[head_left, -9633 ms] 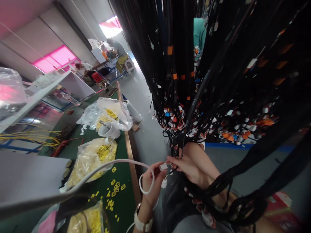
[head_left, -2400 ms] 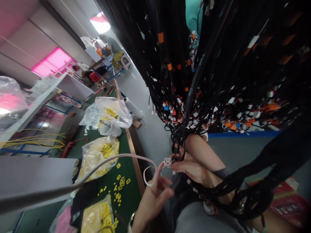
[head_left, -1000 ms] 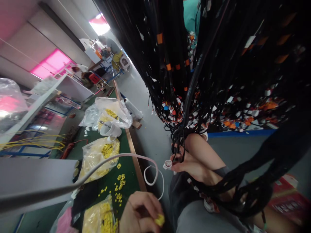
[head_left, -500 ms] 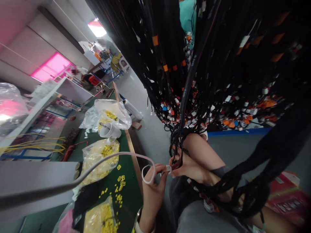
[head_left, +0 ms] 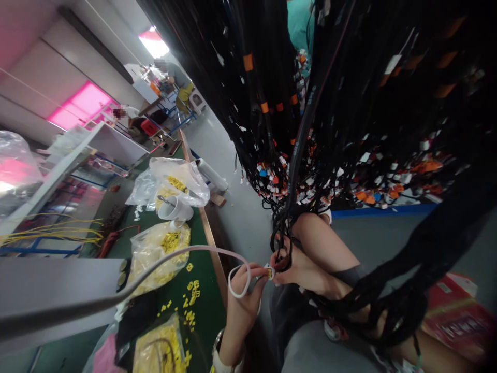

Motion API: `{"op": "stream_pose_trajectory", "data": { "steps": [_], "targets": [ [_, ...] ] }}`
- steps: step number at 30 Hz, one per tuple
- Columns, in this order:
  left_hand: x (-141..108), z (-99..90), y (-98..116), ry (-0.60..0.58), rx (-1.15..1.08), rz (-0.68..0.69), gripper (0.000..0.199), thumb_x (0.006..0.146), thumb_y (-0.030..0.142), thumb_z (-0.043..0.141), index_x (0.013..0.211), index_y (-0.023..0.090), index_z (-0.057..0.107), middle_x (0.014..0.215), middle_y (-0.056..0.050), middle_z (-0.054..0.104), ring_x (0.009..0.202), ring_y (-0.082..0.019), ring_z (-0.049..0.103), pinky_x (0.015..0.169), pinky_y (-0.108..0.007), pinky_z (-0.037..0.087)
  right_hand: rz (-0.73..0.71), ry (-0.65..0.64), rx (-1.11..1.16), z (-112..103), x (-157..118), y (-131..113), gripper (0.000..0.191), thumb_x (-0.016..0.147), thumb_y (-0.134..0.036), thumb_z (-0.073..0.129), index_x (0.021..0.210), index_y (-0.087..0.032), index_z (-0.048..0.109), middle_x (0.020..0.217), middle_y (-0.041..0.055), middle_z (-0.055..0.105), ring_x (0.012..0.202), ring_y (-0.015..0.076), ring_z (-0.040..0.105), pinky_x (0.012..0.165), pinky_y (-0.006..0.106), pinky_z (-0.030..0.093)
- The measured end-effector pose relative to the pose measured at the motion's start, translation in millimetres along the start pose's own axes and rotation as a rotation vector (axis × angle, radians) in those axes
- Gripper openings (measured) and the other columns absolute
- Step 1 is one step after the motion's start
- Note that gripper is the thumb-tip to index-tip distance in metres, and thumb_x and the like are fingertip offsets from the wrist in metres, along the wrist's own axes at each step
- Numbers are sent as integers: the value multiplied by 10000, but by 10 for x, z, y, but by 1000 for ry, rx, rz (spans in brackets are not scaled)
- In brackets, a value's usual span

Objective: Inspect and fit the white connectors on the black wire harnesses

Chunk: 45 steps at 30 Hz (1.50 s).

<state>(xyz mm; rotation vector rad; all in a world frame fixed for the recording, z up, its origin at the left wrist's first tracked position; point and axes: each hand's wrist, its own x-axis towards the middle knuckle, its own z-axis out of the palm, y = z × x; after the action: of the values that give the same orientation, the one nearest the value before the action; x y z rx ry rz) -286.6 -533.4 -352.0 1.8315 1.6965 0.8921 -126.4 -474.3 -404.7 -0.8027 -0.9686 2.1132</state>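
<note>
My right hand (head_left: 297,267) is closed around black cables, with a small white connector (head_left: 268,266) at its fingertips. A yellow piece (head_left: 269,273) shows in the face of that connector. My left hand (head_left: 245,298) meets the connector from the left, its thumb and index finger pinched against it. Whether those fingers also hold a smaller part is hidden. A pale cord (head_left: 217,249) comes in from the left and loops over my left hand. Black wire harnesses (head_left: 297,150) hang just beyond both hands, and a thick bundle (head_left: 404,305) lies across my right forearm.
Along the left runs a green-topped bench (head_left: 207,316) with loose yellow pieces (head_left: 190,316), a bag of yellow parts (head_left: 155,254) and a white mug (head_left: 176,208). A red package (head_left: 458,316) lies at right. People sit at far benches.
My left fingers have shifted slightly at the connector, and more of the yellow piece in its face shows. My right hand keeps its place. The view has moved a little.
</note>
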Motion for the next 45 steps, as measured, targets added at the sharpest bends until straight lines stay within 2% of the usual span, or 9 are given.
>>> {"op": "stream_pose_trajectory", "data": {
  "steps": [8,12,18,21,24,28,38,42,45],
  "targets": [
    [7,-7,-75,19,57,-19,101,791,185,681,878,226,713,829,-18,716,809,-182,646,767,-319,494,45,-14,-82,-25,33,-3,924,518,-119,757,1272,-328,267,826,-56,583,709,163,597,597,289,478],
    [-17,32,-108,53,-36,-189,231,732,201,716,962,201,698,910,-54,723,835,-204,655,776,-343,518,19,-21,-124,-44,48,36,919,525,-99,748,1285,-313,278,828,-65,581,741,137,584,630,259,456],
    [-54,159,-166,-99,-562,-504,373,736,357,723,1025,147,613,848,-70,709,731,-163,655,635,-257,517,-33,-32,-137,-34,43,85,900,555,-106,746,1285,-362,284,852,-47,582,760,166,587,652,307,478],
    [-74,208,-136,-115,-776,-653,461,695,378,773,1051,142,599,805,-53,690,716,-154,641,584,-228,502,-61,-37,-112,-4,-1,27,818,583,-141,753,1245,-387,340,866,-11,577,785,203,598,669,350,503],
    [-101,249,-95,-109,-954,-722,478,711,352,775,1112,152,610,895,-73,692,773,-160,645,628,-249,531,-78,-37,-104,28,-57,-77,717,620,-175,733,1218,-385,396,875,30,576,824,243,613,697,391,522],
    [-130,299,-111,-61,-1023,-684,414,710,326,782,1065,148,669,931,-81,699,757,-138,639,658,-245,534,-101,-38,-157,39,-86,-156,688,629,-172,723,1214,-374,421,858,45,590,804,257,615,706,420,525],
    [-162,321,-206,-41,-908,-644,355,736,345,750,1026,144,708,846,-81,741,688,-144,657,671,-261,527,-90,-65,-131,32,-76,-112,769,623,-126,714,1257,-392,370,855,33,587,801,263,614,749,462,519],
    [-163,282,-202,-27,-638,-525,377,768,360,710,1076,143,701,944,-118,745,794,-202,688,728,-316,551,-102,-32,-123,25,-62,-51,750,637,-123,698,1251,-391,362,862,31,574,807,252,601,742,450,508],
    [-176,235,-165,103,-271,-289,230,791,300,681,982,185,736,1015,-108,719,922,-229,666,820,-357,534,-99,0,-110,14,-43,-3,752,618,-128,708,1232,-393,362,870,31,576,812,256,601,726,446,503]
  ]
}}
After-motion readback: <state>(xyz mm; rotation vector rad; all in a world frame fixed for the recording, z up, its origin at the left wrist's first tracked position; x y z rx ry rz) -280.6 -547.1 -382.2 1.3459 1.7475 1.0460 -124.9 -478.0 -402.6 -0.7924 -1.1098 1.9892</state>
